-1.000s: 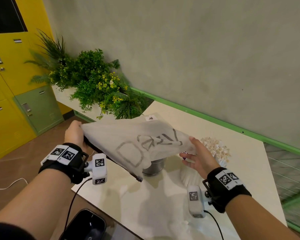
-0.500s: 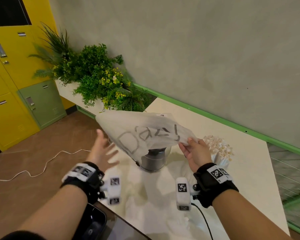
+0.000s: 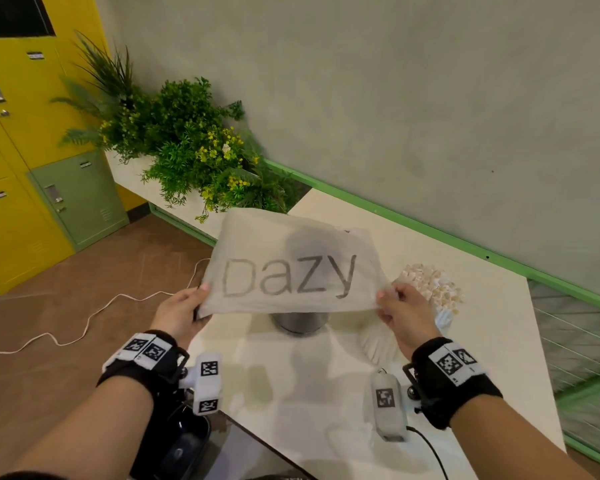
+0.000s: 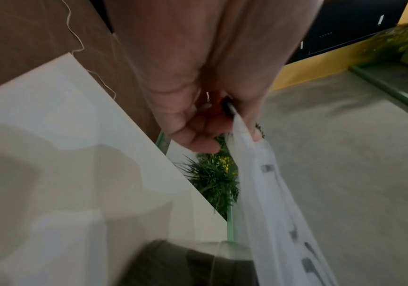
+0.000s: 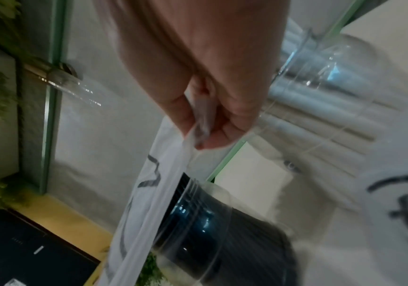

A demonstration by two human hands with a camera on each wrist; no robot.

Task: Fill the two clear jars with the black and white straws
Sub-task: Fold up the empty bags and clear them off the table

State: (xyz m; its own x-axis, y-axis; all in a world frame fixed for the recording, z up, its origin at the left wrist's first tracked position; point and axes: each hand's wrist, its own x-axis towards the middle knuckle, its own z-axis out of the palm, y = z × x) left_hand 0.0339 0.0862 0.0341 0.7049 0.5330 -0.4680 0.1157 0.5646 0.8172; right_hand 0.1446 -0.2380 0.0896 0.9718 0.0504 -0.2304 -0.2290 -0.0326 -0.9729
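Observation:
I hold a white fabric bag (image 3: 291, 268) marked "Dazy" stretched flat over the table. My left hand (image 3: 201, 301) pinches its left edge and my right hand (image 3: 387, 301) pinches its right edge. The pinches show close up: left hand (image 4: 224, 123) on the bag (image 4: 271, 212), right hand (image 5: 199, 133) on the bag (image 5: 149, 193). Beneath the bag stands a clear jar of black straws (image 3: 300, 322), also visible from both wrists (image 5: 222, 232) (image 4: 185, 265). To its right a clear jar of white straws (image 3: 430, 292) stands, seen too in the right wrist view (image 5: 320, 100).
The white table (image 3: 326, 393) meets a grey wall with a green rail (image 3: 430, 230). A planter of green plants (image 3: 187, 150) sits at the table's far left corner. Yellow and green lockers (image 3: 32, 168) stand left. A white cable (image 3: 84, 323) lies on the brown floor.
My left hand let go of the bag and then took its left edge again. The right hand closed on the right edge. The bag now hangs spread flat with its lettering facing me.

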